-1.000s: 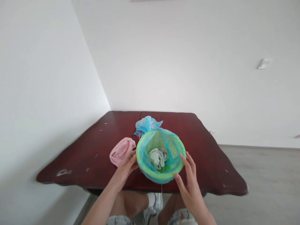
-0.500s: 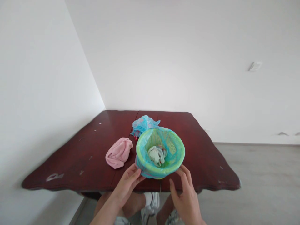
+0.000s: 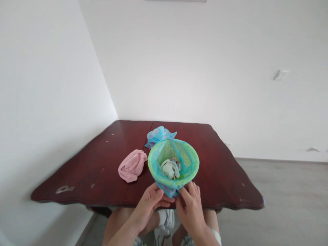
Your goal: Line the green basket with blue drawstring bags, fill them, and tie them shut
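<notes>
A green plastic waste basket [image 3: 196, 160] stands near the table's front edge, lined with a thin blue plastic bag [image 3: 167, 191] that is folded over its rim. Crumpled whitish waste [image 3: 171, 168] lies at the bottom of the basket. The bag's loose edge bunches at the near side, below the rim. There my left hand [image 3: 151, 201] is closed on the bunched film, thumb on top and fingers underneath. My right hand [image 3: 190, 204] pinches the same gathered film from the right, its fingertips partly hidden by the bag.
Left of the basket lies a crumpled pink cloth [image 3: 132, 166]. Behind the basket is another crumpled blue plastic bag [image 3: 159, 134] with pinkish print. The dark red wooden table [image 3: 84, 171] meets white walls at the left and back. My legs and shoes are under its front edge.
My right hand has moved left from the basket's right side to the bunched bag at the front. My left hand has shifted slightly right, and the film is gathered tighter between them.
</notes>
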Demonstrator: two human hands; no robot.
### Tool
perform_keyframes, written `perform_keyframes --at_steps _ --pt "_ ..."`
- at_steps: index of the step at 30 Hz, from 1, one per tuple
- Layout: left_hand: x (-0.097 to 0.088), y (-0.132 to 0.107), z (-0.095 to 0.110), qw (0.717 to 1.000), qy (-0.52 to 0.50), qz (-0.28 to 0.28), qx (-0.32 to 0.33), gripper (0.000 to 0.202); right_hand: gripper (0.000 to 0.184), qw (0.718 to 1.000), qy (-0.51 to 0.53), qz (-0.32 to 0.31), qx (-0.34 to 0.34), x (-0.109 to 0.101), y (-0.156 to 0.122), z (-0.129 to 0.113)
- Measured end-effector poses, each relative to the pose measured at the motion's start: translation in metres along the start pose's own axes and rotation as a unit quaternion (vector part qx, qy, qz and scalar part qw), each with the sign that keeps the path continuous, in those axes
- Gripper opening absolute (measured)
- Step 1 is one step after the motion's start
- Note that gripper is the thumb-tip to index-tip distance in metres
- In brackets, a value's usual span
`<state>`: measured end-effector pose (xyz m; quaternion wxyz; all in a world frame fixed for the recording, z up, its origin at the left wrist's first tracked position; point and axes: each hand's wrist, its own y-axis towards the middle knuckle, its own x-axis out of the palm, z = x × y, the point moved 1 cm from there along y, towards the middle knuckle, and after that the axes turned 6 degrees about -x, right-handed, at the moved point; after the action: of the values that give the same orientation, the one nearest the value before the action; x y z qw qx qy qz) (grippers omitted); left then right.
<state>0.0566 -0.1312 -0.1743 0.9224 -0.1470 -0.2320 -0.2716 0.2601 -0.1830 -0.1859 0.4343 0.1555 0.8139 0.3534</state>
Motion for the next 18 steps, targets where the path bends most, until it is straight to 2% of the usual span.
perform_keyframes --at_steps 4,6,8,10,12,14,16,18 --pt "0.004 0.0 0.004 0.995 0.087 -0.025 0.044 0.05 0.027 1.0 0.022 -0.008 -0.011 -0.009 0.005 -0.004" --pt "0.002 -0.003 0.007 0.986 0.149 -0.01 0.078 0.045 0.023 0.999 0.032 -0.009 -0.023 -0.018 0.006 -0.002" --pt "-0.002 -0.009 0.011 0.964 0.232 0.022 0.126 0.038 0.02 0.998 0.041 0.011 -0.046 -0.029 0.009 0.002" --pt "-0.006 -0.016 0.015 0.926 0.32 0.052 0.194 0.028 0.02 0.994 0.043 0.054 -0.081 -0.039 0.012 0.005" --pt "-0.008 -0.022 0.022 0.875 0.391 0.076 0.274 0.019 0.022 0.99 0.041 0.085 -0.103 -0.046 0.015 0.007" --pt "-0.006 -0.024 0.03 0.827 0.441 0.095 0.336 0.028 0.022 0.991 0.043 0.08 -0.101 -0.049 0.019 0.009" --pt "-0.001 -0.021 0.038 0.789 0.492 0.103 0.355 0.043 0.022 0.993 0.053 0.054 -0.09 -0.05 0.023 0.011" --pt "0.005 -0.015 0.045 0.761 0.535 0.105 0.351 0.04 0.021 0.994 0.064 0.026 -0.087 -0.053 0.029 0.014"
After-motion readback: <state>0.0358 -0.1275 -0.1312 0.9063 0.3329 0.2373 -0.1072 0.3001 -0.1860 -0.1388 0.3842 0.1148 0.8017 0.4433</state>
